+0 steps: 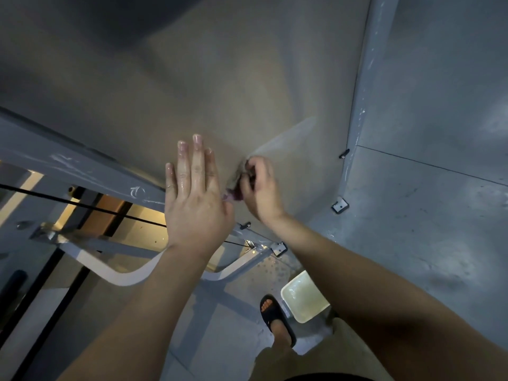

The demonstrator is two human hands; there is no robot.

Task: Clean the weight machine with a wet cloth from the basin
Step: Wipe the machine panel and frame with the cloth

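My right hand (261, 188) grips a small dark purplish wet cloth (233, 192), bunched against the broad beige panel (220, 92) of the weight machine. A lighter streak runs up and right from the cloth across the panel. My left hand (195, 193) lies flat with straight, wet fingers on the same panel, right beside the cloth. Below on the floor stands the pale rectangular basin (303, 298) with murky water in it.
Grey machine frame bars (82, 166) and a black cable (82, 206) run at the left. A white curved tube (123, 276) sits lower. A grey upright post (365, 78) borders the panel on the right. My sandalled foot (277, 320) stands on the wet concrete floor next to the basin.
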